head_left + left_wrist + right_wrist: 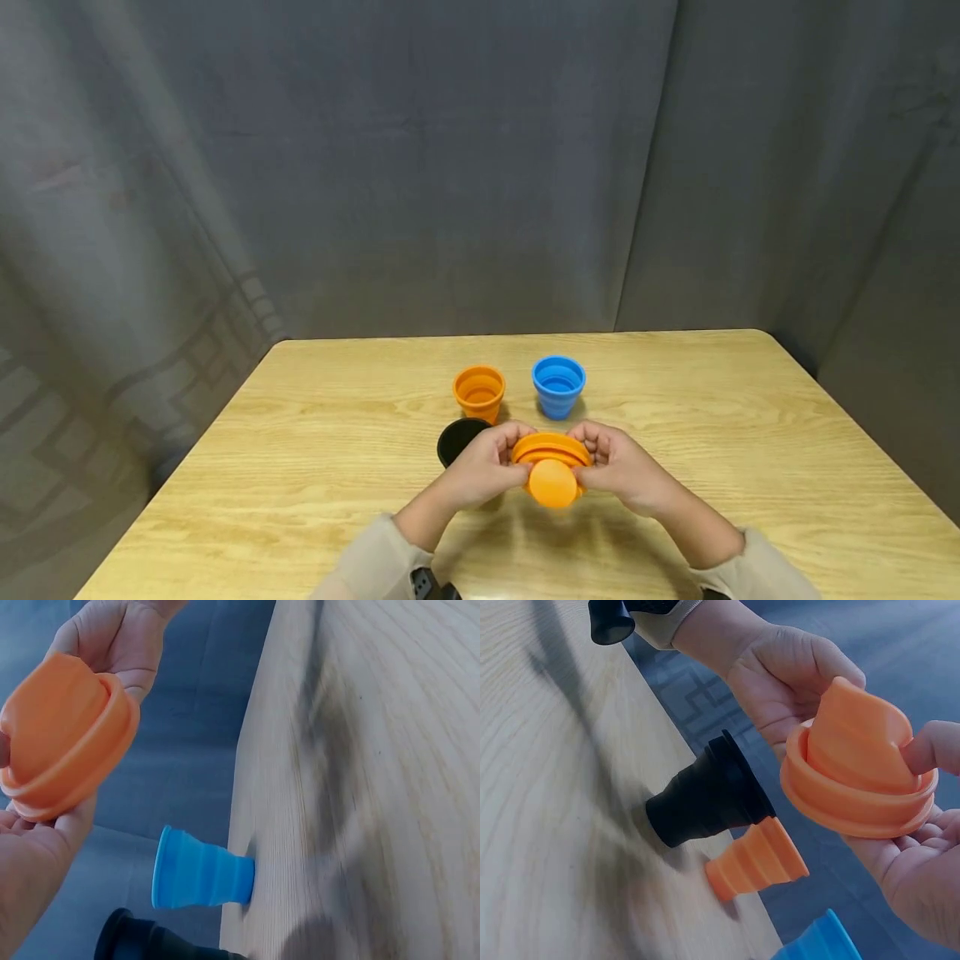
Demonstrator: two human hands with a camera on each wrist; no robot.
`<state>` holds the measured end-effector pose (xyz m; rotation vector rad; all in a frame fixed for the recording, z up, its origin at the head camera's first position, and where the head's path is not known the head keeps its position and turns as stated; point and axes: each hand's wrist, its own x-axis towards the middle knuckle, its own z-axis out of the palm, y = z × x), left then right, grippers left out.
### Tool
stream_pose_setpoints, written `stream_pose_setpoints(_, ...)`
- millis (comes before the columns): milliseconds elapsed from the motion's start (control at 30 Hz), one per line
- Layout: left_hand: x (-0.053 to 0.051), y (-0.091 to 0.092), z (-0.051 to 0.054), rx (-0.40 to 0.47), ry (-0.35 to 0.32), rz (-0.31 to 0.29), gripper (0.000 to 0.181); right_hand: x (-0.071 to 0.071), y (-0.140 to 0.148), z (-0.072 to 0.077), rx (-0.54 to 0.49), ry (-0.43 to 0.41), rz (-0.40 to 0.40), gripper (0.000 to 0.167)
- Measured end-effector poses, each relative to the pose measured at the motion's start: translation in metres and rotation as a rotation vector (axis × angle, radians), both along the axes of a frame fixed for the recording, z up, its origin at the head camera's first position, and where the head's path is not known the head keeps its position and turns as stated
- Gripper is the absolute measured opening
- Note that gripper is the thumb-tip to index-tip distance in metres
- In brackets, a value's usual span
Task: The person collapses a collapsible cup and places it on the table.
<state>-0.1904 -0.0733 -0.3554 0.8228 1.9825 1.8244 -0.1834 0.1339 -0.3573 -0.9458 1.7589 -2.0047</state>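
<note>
Both hands hold an orange collapsible silicone cup [551,446] above the table, one hand on each side. Its ringed wall is partly folded, and the round base [553,483] faces the head camera. My left hand [491,467] grips the left side, with its thumb by the base and its fingers on the rim side. On the right side my right hand [626,471] grips it in the same way. The right wrist view shows the base part [862,742] standing tilted out of the outer ring [855,814], with a right-hand finger or thumb pressing into it.
A black cup [705,795] stands upright beside the left hand, partly hidden by it in the head view. Behind it are a second orange cup [479,392] and a blue cup [558,386], both upright. The wooden table [337,433] ends at a grey curtain [420,167].
</note>
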Motion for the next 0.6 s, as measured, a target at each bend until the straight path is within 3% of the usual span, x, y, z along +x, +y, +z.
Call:
stream_pose_setpoints(167,0.001,0.000,0.000,-0.018,-0.018,0.063,0.025,-0.001,0.000,0.000,0.049,-0.010,-0.066,0.023)
stream_pose_setpoints(300,0.001,0.000,0.000,-0.029,0.005,0.084,0.025,-0.002,0.006,-0.003,-0.025,-0.008,0.025,0.019)
stream_pose_setpoints(433,0.008,0.003,0.012,-0.058,0.046,0.113,0.024,-0.003,0.011,-0.003,-0.085,0.004,0.123,0.029)
stream_pose_setpoints(533,0.011,0.006,0.020,-0.084,0.065,0.129,0.024,-0.003,0.014,-0.003,-0.077,0.021,0.126,0.033)
stream_pose_setpoints(600,0.007,0.007,0.015,-0.099,0.063,0.137,0.024,-0.004,0.015,-0.003,-0.076,0.019,0.120,0.034)
